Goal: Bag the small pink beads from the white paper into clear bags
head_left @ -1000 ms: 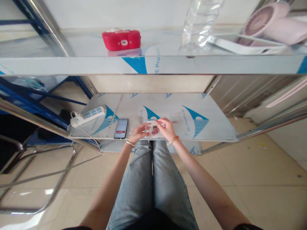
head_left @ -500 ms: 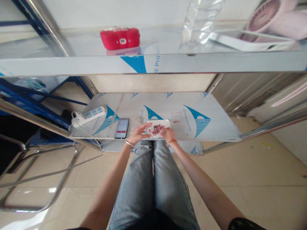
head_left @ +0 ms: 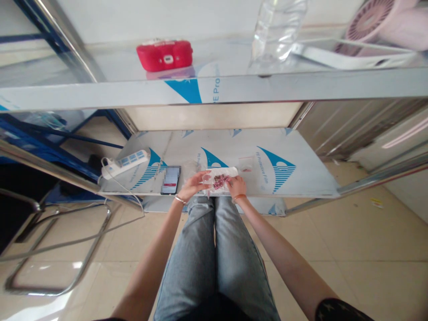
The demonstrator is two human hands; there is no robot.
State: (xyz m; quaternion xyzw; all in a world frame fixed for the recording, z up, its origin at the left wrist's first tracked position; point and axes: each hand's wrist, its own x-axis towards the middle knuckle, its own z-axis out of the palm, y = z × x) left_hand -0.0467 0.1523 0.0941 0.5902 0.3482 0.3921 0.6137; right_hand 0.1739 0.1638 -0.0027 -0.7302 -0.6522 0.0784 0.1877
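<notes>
A white tray or sheet (head_left: 230, 171) lies at the front edge of the lower shelf, with a heap of small pink and dark red beads (head_left: 220, 181) on it. My left hand (head_left: 191, 186) is at the heap's left side, fingers closed on a small clear plastic bag (head_left: 206, 179) that looks pinkish inside. From the right, my right hand (head_left: 237, 186) reaches in with bent fingers, its fingertips pinched at the beads; single beads there are too small to make out. Behind it, a small clear zip bag (head_left: 246, 164) with a few reddish bits lies flat.
Left of my hands are a phone (head_left: 170, 180), crumpled clear plastic (head_left: 190, 168) and a white power strip (head_left: 126, 163) with its cable hanging down. The upper shelf (head_left: 254, 89) juts out above, holding a red case (head_left: 165, 55), a plastic bottle (head_left: 277, 33) and a pink fan (head_left: 371, 22).
My left hand has shifted very slightly, and the clear bag in it hangs a little differently. The right fingers have moved a little over the beads. The view has tilted slightly.
</notes>
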